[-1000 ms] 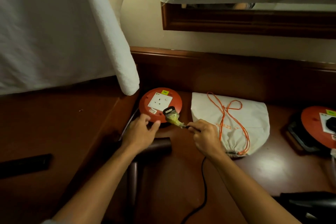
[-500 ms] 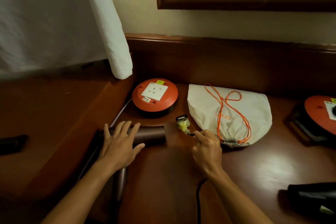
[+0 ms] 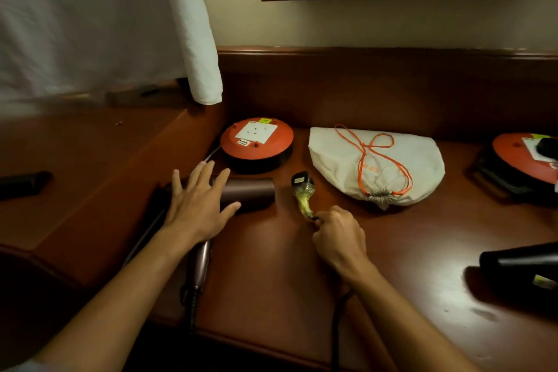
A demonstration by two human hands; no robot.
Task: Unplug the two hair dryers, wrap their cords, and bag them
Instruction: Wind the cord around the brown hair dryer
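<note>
Dark wooden desk point(image 3: 302, 266). Left hand point(image 3: 197, 205), fingers spread, over hair dryer point(image 3: 247, 195); right hand point(image 3: 339, 235) pinching unplugged cord point(image 3: 339, 308) (wrapping next).

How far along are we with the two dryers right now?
Done: the first plug is out of the near orange socket reel. In hand: the right hand pinches the cord just behind that plug; the left hand lies open over the brown dryer. Left: cord wrapping, the white drawstring bag lies flat, and the far reel has a plug in it, with the black dryer untouched.
</note>
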